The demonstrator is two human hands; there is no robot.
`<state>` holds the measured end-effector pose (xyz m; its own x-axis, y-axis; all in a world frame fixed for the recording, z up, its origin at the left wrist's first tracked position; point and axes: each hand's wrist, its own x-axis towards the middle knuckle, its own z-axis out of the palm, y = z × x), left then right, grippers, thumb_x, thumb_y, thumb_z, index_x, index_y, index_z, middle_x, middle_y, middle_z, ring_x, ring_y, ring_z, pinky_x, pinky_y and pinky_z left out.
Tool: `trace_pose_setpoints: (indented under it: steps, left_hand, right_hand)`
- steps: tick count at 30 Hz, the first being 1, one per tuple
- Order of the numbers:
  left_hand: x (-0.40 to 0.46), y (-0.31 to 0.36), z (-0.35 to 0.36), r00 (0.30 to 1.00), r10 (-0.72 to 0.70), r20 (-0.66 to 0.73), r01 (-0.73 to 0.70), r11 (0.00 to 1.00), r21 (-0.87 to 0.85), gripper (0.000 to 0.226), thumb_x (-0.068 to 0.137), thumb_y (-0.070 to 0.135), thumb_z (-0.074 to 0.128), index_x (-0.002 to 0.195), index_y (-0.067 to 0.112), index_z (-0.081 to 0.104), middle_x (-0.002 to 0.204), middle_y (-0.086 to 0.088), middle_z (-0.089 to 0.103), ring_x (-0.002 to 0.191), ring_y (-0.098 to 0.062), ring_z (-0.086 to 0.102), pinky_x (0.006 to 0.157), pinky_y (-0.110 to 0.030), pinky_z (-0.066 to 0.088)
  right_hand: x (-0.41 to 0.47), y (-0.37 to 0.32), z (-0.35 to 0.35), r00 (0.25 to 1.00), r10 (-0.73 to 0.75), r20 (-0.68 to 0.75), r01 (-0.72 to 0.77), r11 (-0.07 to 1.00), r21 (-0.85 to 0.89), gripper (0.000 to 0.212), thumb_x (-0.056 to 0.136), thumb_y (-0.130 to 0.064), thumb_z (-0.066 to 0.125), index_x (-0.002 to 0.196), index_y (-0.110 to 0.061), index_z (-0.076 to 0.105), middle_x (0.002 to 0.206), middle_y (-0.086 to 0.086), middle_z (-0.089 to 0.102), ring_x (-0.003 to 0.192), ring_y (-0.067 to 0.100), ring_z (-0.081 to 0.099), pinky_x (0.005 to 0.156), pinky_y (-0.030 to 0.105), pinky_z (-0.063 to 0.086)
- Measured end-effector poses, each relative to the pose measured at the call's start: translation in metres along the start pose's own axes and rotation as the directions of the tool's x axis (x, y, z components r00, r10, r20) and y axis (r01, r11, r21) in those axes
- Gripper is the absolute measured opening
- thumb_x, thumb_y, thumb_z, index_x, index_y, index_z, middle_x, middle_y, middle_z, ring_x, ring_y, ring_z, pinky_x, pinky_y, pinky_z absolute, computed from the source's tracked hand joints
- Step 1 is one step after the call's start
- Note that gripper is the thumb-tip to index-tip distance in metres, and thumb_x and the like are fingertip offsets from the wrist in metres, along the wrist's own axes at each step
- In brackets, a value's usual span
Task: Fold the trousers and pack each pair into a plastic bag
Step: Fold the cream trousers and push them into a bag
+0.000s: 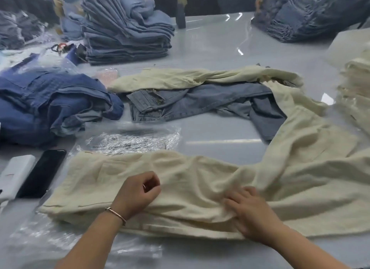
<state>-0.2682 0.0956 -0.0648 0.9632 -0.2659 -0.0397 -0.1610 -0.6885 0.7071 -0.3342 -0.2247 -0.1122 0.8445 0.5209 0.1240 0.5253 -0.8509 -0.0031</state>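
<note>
Single head view, looking forward-down, close over table [220, 38].

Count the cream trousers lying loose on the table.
2: one pair of cream trousers under both hands, a second cream pair draped behind the grey jeans. The folded cream stack at right holds more, uncounted.

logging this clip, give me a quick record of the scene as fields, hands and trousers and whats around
left hand: fingers curled, resting on the cream trousers; whether it pinches cloth cannot be told
right hand: fingers spread flat, pressing the cream trousers
cream trousers: laid out unfolded on the table, not bagged
plastic bag: beyond the trousers
phone: left of the trousers
folded jeans stack: far left
</note>
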Motion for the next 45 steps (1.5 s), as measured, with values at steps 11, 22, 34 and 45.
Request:
trace_pose_setpoints:
  steps: [11, 22, 34, 45]
  left_hand:
    - [0.035, 0.13, 0.159, 0.97, 0.162, 0.184, -0.212, 0.929, 0.303, 0.037, 0.072, 0.058, 0.065, 0.095, 0.03, 0.059, 0.092, 0.018, 0.056, 0.09, -0.006, 0.053, 0.076, -0.025, 0.042]
    - [0.037, 0.158, 0.173, 0.982, -0.14, 0.129, 0.109, 0.968, 0.227, 0.016, 0.058, 0.02, 0.049, 0.061, 0.035, 0.051, 0.06, 0.003, 0.054, 0.065, -0.019, 0.053, 0.063, -0.036, 0.041]
    - [0.03, 0.153, 0.166, 0.983, -0.184, -0.026, 0.183, 0.93, 0.32, 0.035, 0.068, 0.002, 0.056, 0.063, 0.035, 0.048, 0.058, 0.005, 0.051, 0.067, -0.018, 0.052, 0.056, -0.03, 0.033]
    - [0.0, 0.137, 0.162, 0.994, 0.104, -0.03, -0.085, 0.919, 0.386, 0.044, 0.059, 0.012, 0.06, 0.093, 0.035, 0.045, 0.055, 0.011, 0.043, 0.055, -0.015, 0.043, 0.048, -0.026, 0.03]
  right_hand:
    - [-0.02, 0.188, -0.028, 0.927, 0.238, 0.291, -0.21, 0.97, -0.124, 0.038, 0.086, -0.039, 0.049, 0.119, -0.022, 0.054, 0.134, -0.005, 0.048, 0.141, 0.016, 0.026, 0.114, 0.051, 0.002]
    - [-0.021, 0.29, -0.046, 0.927, 0.068, 0.368, 0.031, 0.966, -0.256, 0.05, 0.089, 0.005, 0.037, 0.128, -0.024, 0.048, 0.15, 0.002, 0.035, 0.147, 0.016, 0.012, 0.117, 0.052, -0.002]
    - [-0.048, 0.299, -0.105, 0.771, 0.29, 0.567, -0.036, 0.909, -0.416, 0.014, 0.078, -0.022, 0.065, 0.082, -0.025, 0.052, 0.086, -0.004, 0.057, 0.087, 0.02, 0.057, 0.082, 0.03, 0.036]
    - [-0.164, 0.251, -0.083, 0.719, 0.691, 0.078, -0.644, 0.704, -0.299, 0.039, 0.087, -0.014, 0.052, 0.126, -0.021, 0.049, 0.126, 0.004, 0.046, 0.111, 0.025, 0.053, 0.073, 0.033, 0.045]
